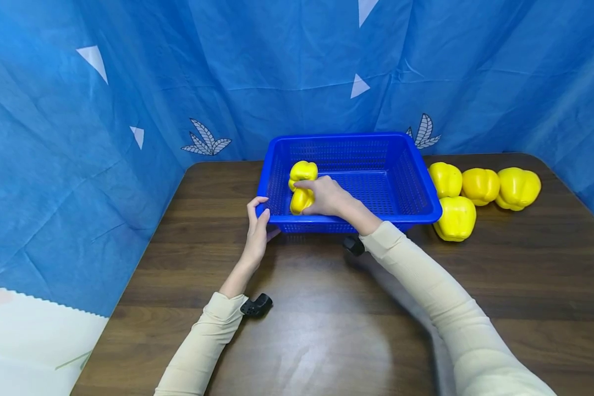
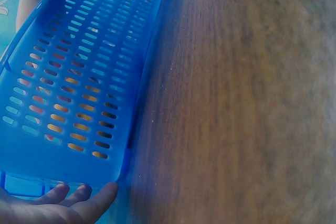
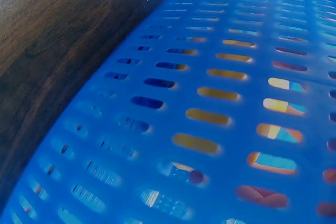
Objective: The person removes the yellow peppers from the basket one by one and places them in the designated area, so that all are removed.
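Observation:
A blue plastic basket (image 1: 356,219) with slotted walls stands on the table. My left hand (image 1: 255,236) grips its front left corner at the rim; in the left wrist view, fingertips (image 2: 100,200) lie against the corner's outside. Reaching over the front rim, my right hand (image 1: 329,198) holds a yellow bell pepper (image 1: 301,202) inside the basket, at its left end. Just behind that one lies another yellow bell pepper (image 1: 303,170). From the right wrist camera the basket's slotted wall (image 3: 247,119) hides the hand almost wholly, and yellow shows through the slots.
Right of the basket, several more yellow bell peppers (image 1: 455,219) sit grouped on the dark wooden table (image 1: 297,308). A blue patterned curtain (image 1: 257,66) hangs behind the table and along its left side.

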`<state>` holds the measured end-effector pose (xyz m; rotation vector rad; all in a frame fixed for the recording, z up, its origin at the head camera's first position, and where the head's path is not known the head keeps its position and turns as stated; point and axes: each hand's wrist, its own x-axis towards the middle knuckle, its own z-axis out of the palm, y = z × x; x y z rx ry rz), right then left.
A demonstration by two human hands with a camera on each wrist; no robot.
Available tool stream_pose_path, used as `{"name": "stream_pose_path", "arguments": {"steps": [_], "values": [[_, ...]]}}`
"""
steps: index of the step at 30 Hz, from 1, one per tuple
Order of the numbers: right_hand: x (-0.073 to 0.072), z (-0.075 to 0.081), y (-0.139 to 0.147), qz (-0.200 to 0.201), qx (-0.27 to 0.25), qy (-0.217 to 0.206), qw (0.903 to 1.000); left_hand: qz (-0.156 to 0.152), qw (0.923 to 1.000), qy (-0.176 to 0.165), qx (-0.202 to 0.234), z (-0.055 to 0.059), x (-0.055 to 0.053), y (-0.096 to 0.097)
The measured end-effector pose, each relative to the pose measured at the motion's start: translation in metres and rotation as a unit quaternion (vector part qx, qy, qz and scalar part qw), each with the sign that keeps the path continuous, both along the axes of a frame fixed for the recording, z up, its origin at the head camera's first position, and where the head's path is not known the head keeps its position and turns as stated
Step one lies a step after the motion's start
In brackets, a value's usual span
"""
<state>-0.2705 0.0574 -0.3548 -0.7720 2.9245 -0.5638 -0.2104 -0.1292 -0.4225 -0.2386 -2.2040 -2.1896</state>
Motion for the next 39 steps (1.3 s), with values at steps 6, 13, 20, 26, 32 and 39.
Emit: {"name": "stream_pose_path", "arguments": {"steps": [6, 13, 20, 26, 32, 39], "values": [[0.000, 0.004, 0.008, 0.002, 0.006, 0.013, 0.9999, 0.005, 0.9999, 0.003, 0.010, 0.001, -0.001, 0.001], [-0.001, 0.007, 0.021, -0.001, -0.003, 0.007, 1.0000, 0.008, 0.9997, -0.001, 0.022, 0.001, -0.001, 0.001], [0.003, 0.009, 0.032, -0.009, -0.014, 0.006, 0.9998, 0.010, 0.9997, -0.002, 0.021, 0.001, 0.000, 0.003], [0.005, 0.009, 0.041, -0.015, -0.024, 0.009, 0.9996, 0.009, 0.9998, -0.003, 0.019, 0.000, 0.001, 0.003], [0.008, 0.013, 0.051, -0.017, -0.031, 0.014, 0.9993, 0.008, 0.9999, -0.004, 0.013, 0.000, 0.000, 0.002], [0.011, 0.013, 0.060, -0.016, -0.053, 0.017, 0.9983, 0.002, 1.0000, -0.001, 0.008, 0.002, 0.002, 0.002]]}}
